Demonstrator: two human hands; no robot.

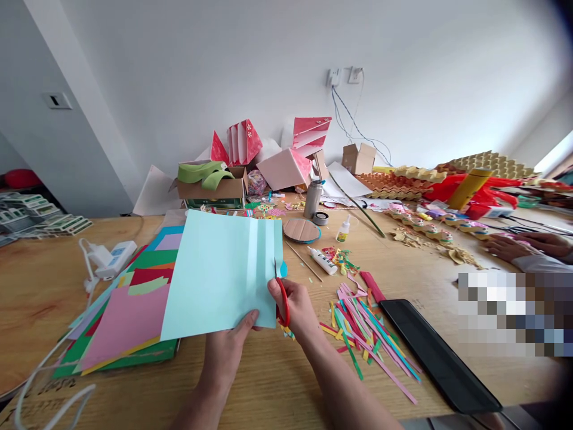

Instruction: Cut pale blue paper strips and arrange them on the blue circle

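Observation:
A light blue sheet of paper (215, 275) is raised above the table, its lower edge pinched in my left hand (233, 346) with the thumb on the front. My right hand (293, 304) is closed around red-handled scissors (284, 301). Their blade points up along the sheet's right side, where a narrow strip (278, 245) stands a little apart. How far the cut runs I cannot tell. Right of my hands lies a heap of coloured paper strips (358, 322). Behind them are a white glue tube (323, 261) and a round cardboard disc (301, 230) with a blue edge.
Coloured paper sheets (129, 316) are stacked at left beside a white power strip (117, 258). A dark tablet-like slab (439, 352) lies at right. A metal bottle (313, 200) and small glue bottle (343, 229) stand further back. Another person's hands (514, 246) rest at far right.

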